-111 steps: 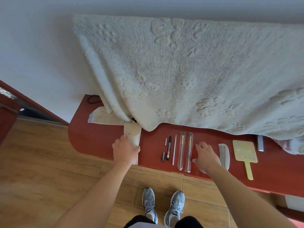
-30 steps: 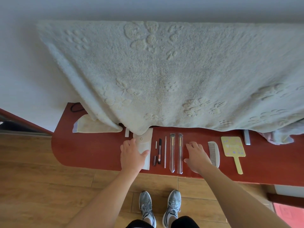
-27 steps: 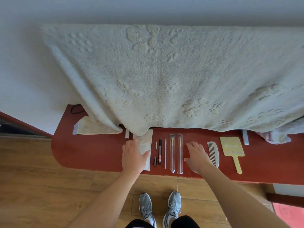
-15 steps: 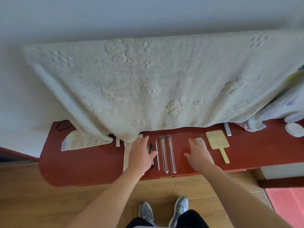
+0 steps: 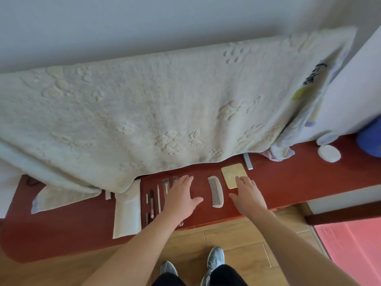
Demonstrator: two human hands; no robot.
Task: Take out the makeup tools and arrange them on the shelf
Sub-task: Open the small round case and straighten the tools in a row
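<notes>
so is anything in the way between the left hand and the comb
Nothing visible. Only bare red shelf lies between the left hand and the comb. The right hand is on the comb's other side, over the yellow mirror.

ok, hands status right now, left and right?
Left hand: open, flat over the sleeved brushes, holding nothing.
Right hand: open, touching the yellow mirror, holding nothing.
</notes>
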